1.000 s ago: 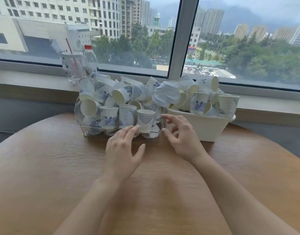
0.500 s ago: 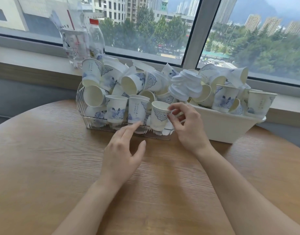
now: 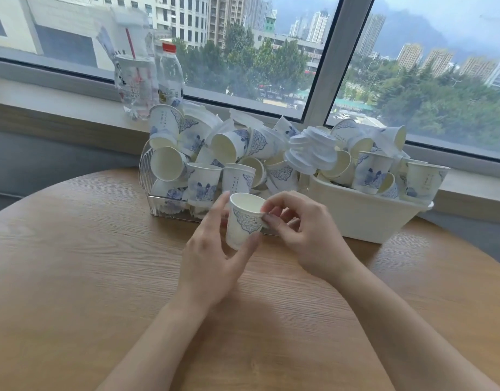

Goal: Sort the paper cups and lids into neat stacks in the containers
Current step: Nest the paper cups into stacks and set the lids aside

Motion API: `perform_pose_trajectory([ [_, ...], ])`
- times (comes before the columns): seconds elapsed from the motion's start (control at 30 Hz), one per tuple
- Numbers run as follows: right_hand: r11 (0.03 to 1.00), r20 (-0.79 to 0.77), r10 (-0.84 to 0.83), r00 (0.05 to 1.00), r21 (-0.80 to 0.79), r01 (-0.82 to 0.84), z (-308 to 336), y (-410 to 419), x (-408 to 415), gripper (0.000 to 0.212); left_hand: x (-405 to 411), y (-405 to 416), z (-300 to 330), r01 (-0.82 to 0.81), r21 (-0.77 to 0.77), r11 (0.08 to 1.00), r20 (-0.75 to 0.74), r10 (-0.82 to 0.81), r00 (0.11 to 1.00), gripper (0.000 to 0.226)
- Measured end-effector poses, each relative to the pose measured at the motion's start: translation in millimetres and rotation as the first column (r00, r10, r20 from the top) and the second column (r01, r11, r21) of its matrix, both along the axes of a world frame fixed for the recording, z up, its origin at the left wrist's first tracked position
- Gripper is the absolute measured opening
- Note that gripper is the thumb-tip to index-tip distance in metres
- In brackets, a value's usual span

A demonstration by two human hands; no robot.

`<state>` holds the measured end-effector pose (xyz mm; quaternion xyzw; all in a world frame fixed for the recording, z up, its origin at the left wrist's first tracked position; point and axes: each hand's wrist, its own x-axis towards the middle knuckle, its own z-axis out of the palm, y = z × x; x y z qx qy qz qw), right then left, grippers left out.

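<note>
Near half of wooden table (image 3: 102, 277): bare, open passage from left, right and near side. Far edge blocked: clear ribbed container (image 3: 158, 204) at left touching white tub (image 3: 364, 221) at right, no gap between. Loose paper cups (image 3: 203, 184) and lid stack (image 3: 310, 150) heap above both rims. Plastic bottle (image 3: 169, 74) and clear drink cup (image 3: 133, 86) stand behind on the sill.

Both hands (image 3: 271, 244) holding one paper cup (image 3: 244, 221), heaped containers (image 3: 364, 218) behind

We can't read any text: vertical print on the paper cups (image 3: 237, 180) and bottle (image 3: 169, 71) label is too small/blurred.
</note>
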<state>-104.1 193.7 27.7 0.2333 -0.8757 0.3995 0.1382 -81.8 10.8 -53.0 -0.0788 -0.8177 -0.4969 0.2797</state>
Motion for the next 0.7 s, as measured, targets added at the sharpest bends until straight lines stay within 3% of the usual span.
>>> perform_pose_trajectory([
  [0.13,1.0,0.031,0.021,0.999,0.004,-0.021,-3,-13,-6,0.012,-5,-7,-1,-0.035,0.07,0.997,0.015,0.034,0.999,0.081],
  [0.23,0.996,0.004,-0.076,0.997,-0.039,0.076,5,-20,-31,0.024,-8,-13,0,-0.098,0.077,0.992,0.029,0.096,0.995,0.079],
  [0.4,0.979,-0.023,-0.173,0.985,0.109,0.175,16,-33,-74,0.034,-9,-15,-3,-0.162,0.09,0.983,0.056,0.157,0.986,0.078],
  [0.5,0.971,0.002,-0.185,0.983,0.156,0.182,14,-36,-86,0.028,-11,-17,-6,-0.17,0.071,0.983,0.076,0.165,0.983,0.076],
  [0.7,0.991,-0.032,-0.116,0.993,0.064,0.118,9,-32,-81,0.002,-13,-17,-10,-0.178,0.03,0.984,0.084,0.175,0.981,0.072],
])
